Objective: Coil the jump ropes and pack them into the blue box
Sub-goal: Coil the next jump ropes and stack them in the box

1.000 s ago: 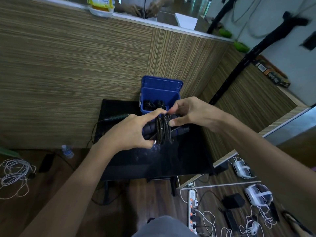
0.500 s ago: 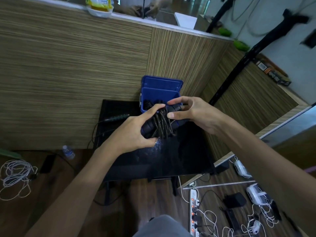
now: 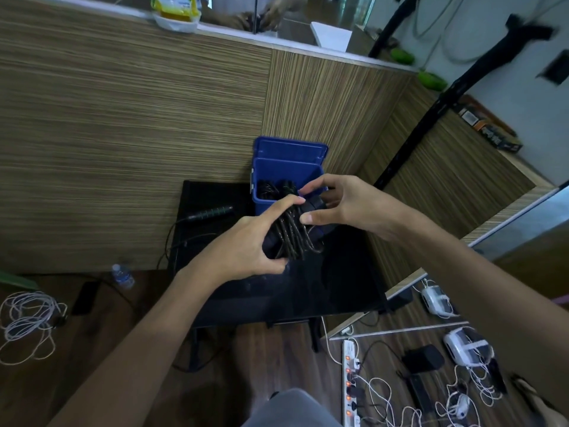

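A coiled black jump rope (image 3: 292,235) with dark handles hangs just in front of the open blue box (image 3: 286,167). My left hand (image 3: 243,251) grips the bundle from the left and below. My right hand (image 3: 345,204) pinches its upper end, a handle, at the box's front rim. Inside the box lie other dark coiled ropes (image 3: 274,188). Another jump rope's handle (image 3: 209,212) rests on the black table (image 3: 338,288), its cord trailing off the left edge.
The box stands at the table's back edge against a wood-grain partition wall (image 3: 123,134). On the floor lie a water bottle (image 3: 122,275), a white cable tangle (image 3: 27,318), a power strip (image 3: 351,383) and white devices with cables at the right.
Both hands have carried the coiled rope up and away from me toward the box. The bundle has tilted so its upper end now reaches the box's front rim.
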